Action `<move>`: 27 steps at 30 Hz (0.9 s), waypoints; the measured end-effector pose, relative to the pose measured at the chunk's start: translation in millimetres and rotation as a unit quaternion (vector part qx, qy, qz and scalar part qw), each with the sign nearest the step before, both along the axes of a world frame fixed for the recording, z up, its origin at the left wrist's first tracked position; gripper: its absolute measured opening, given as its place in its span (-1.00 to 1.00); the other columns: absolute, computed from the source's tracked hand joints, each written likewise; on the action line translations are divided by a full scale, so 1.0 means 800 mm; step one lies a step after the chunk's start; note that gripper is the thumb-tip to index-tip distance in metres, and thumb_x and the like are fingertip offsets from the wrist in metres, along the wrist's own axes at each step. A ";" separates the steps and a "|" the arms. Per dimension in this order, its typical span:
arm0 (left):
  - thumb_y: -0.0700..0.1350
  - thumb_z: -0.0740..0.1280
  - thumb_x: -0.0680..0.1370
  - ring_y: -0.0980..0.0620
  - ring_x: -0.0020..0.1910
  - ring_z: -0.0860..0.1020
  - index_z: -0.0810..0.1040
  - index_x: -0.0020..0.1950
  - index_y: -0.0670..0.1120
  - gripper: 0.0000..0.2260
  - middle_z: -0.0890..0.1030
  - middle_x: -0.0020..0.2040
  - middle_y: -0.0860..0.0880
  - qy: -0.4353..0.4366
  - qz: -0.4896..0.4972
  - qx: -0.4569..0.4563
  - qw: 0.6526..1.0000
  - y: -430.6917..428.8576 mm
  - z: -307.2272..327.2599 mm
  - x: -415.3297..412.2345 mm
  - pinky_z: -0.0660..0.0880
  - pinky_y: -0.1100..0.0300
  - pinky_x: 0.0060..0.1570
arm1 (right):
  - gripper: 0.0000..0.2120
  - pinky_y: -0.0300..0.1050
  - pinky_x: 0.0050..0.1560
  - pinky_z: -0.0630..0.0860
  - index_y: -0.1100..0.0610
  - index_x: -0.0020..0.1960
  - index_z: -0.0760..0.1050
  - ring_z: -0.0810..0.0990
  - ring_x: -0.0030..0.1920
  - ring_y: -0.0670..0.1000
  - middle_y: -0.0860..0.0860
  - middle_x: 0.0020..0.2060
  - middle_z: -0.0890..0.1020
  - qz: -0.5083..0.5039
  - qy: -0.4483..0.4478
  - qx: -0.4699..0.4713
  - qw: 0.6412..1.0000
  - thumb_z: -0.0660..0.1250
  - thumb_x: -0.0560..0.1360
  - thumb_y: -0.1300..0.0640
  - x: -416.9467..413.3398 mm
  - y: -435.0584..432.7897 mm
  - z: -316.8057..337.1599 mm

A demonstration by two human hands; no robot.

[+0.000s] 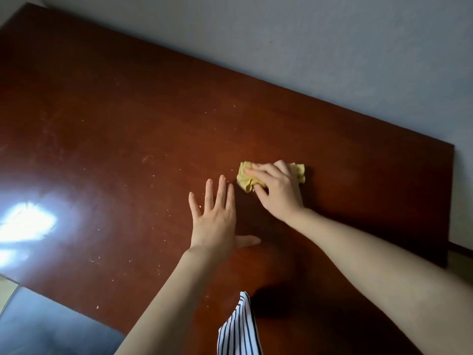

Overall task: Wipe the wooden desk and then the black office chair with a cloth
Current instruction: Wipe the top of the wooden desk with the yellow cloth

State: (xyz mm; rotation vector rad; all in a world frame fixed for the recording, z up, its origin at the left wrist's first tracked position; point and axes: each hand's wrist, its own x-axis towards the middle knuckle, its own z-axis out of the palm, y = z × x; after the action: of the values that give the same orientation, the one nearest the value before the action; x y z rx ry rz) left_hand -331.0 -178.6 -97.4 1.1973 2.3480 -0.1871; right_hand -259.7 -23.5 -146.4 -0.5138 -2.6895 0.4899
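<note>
A dark reddish wooden desk (128, 111) fills most of the view, with pale crumbs and dust specks scattered over its left and middle. A crumpled yellow cloth (245, 179) lies on it right of centre. My right hand (279, 188) lies over the cloth, fingers curled round it and pressing it onto the wood. Just left of it, my left hand (217, 219) rests flat on the desk with fingers spread and straight, holding nothing. At the bottom left, the black office chair (51, 326) shows only as a dark padded corner.
A grey wall (332, 47) runs along the desk's far edge. The desk's right edge (450, 201) drops off near the frame's right side. A bright light reflection (25, 221) glares on the left of the desktop. A striped shirt hem (238, 326) hangs at the bottom centre.
</note>
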 end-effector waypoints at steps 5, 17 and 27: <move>0.52 0.18 0.27 -0.12 0.47 -0.38 -0.31 0.52 -0.12 0.14 -0.36 0.52 -0.05 0.002 -0.006 -0.021 1.000 0.001 0.010 0.031 -0.27 -0.31 0.35 | -0.65 0.01 -0.04 0.43 0.09 0.08 0.64 0.56 -0.12 0.10 -0.03 0.00 0.65 0.120 0.013 0.023 0.992 0.46 0.30 0.26 0.109 -0.018 -0.006; 0.47 0.27 0.27 -0.11 0.45 -0.42 -0.38 0.50 -0.06 0.16 -0.41 0.50 -0.05 0.007 -0.069 -0.020 0.997 0.078 0.004 0.092 -0.33 -0.30 0.32 | -0.51 -0.09 0.03 0.38 0.06 0.14 0.62 0.47 -0.07 0.01 -0.02 0.04 0.65 0.089 -0.040 0.002 0.995 0.52 0.26 0.37 0.255 0.081 0.008; 0.46 0.33 0.24 -0.13 0.48 -0.36 -0.41 0.49 -0.03 0.20 -0.38 0.51 -0.06 0.016 -0.069 -0.021 0.997 0.105 -0.023 0.089 -0.30 -0.30 0.34 | -0.62 0.07 0.06 0.38 0.06 0.23 0.56 0.46 0.02 0.21 0.05 0.11 0.61 -0.262 -0.022 -0.054 0.963 0.38 0.44 0.30 0.194 0.201 0.010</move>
State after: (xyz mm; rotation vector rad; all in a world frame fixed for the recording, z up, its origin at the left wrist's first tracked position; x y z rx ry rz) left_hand -259.6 -94.2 -116.0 1.3451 2.2779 -0.3015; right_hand -104.5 137.0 -138.3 -1.2323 -2.4301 0.4702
